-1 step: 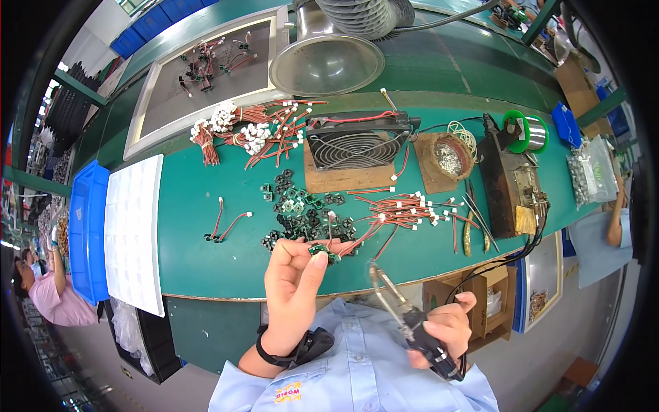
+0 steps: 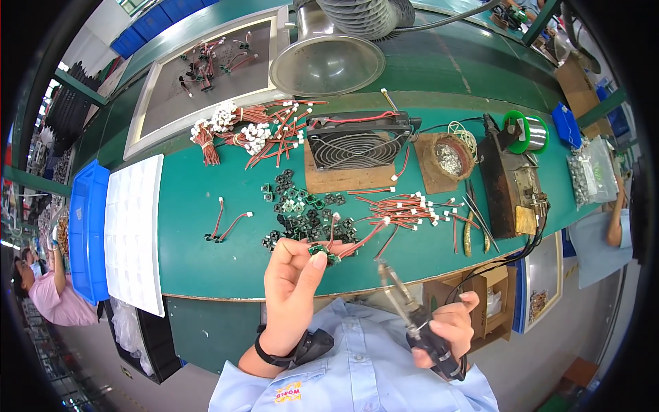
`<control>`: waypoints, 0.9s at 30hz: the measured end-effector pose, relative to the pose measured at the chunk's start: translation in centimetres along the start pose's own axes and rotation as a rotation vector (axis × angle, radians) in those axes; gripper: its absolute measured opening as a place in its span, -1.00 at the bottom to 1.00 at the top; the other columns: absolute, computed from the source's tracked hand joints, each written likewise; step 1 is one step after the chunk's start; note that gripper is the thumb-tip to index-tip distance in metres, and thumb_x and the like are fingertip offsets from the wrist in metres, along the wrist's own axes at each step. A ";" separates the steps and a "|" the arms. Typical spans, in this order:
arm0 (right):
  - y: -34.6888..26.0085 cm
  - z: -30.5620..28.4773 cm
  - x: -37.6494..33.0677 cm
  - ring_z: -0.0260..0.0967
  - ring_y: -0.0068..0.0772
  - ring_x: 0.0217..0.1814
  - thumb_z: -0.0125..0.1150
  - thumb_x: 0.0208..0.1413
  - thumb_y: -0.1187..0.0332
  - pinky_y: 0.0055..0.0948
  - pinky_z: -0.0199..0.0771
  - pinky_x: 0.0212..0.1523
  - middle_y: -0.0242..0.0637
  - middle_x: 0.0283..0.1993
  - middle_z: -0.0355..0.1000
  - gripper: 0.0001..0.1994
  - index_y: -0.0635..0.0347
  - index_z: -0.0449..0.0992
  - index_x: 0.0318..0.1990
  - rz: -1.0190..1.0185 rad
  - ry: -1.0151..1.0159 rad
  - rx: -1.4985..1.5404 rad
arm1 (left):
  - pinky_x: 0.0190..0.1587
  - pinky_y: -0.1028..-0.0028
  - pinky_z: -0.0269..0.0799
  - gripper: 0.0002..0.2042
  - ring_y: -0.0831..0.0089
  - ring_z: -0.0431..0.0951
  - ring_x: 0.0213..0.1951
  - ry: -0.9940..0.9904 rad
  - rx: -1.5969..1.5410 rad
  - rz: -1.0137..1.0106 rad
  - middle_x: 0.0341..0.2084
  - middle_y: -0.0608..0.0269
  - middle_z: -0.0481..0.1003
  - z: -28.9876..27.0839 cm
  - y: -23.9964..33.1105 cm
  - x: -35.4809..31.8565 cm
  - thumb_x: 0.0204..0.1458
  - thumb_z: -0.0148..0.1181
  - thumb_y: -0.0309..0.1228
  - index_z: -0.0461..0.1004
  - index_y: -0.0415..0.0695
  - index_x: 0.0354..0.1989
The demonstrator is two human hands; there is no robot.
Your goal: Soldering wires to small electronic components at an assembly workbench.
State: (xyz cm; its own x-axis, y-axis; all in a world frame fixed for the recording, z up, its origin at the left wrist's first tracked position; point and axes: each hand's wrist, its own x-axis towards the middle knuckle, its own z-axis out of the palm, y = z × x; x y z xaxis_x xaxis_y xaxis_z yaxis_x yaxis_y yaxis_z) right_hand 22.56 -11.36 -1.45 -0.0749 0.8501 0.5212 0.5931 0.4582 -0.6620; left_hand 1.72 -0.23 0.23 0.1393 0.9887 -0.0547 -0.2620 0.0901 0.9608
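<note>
My left hand [image 2: 294, 280] pinches a small green circuit board [image 2: 317, 250] between thumb and fingers above the front edge of the green bench. Red and black wires with white plugs [image 2: 371, 237] stick out from the boards at my fingertips; how many boards I hold is hard to tell. In my right hand [image 2: 449, 333] is a two-pronged soldering iron [image 2: 406, 296] with a black handle, tips pointing up and left, apart from the board. Beyond my left hand lies a heap of small black and green boards [image 2: 302, 223]. Loose wire leads [image 2: 405, 209] are spread to its right.
A black fan [image 2: 358, 143] stands behind the heap. To the right are a solder tin [image 2: 449, 158], tweezers [image 2: 482, 218], a soldering station [image 2: 506, 185] and a solder wire spool [image 2: 527, 132]. On the left are a white tray [image 2: 134, 233] and two wired boards [image 2: 218, 238].
The soldering iron in my right hand has shifted slightly right, away from the board. A wire's white plug at my left hand has moved a little right; the left hand stays put.
</note>
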 end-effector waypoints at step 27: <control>5.6 5.1 4.3 0.39 -0.28 -0.32 0.19 -0.17 0.53 -0.40 0.33 -0.33 -0.25 -0.30 0.46 -0.72 0.11 0.36 -0.23 -0.032 -0.190 -0.288 | -0.43 0.62 0.24 -0.83 0.63 0.35 -0.47 0.545 0.277 0.032 -0.45 0.31 0.42 -14.8 -2.2 0.3 0.15 -0.02 -0.40 0.37 -0.24 -0.20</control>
State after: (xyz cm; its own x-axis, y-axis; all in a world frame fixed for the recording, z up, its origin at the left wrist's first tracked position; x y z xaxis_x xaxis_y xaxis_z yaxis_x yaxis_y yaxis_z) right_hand 21.46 -3.79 -5.60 -0.2290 0.8823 0.4113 0.7877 0.4162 -0.4541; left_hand -11.76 1.67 -5.95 -0.3924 0.9158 -0.0854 0.0100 0.0971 0.9952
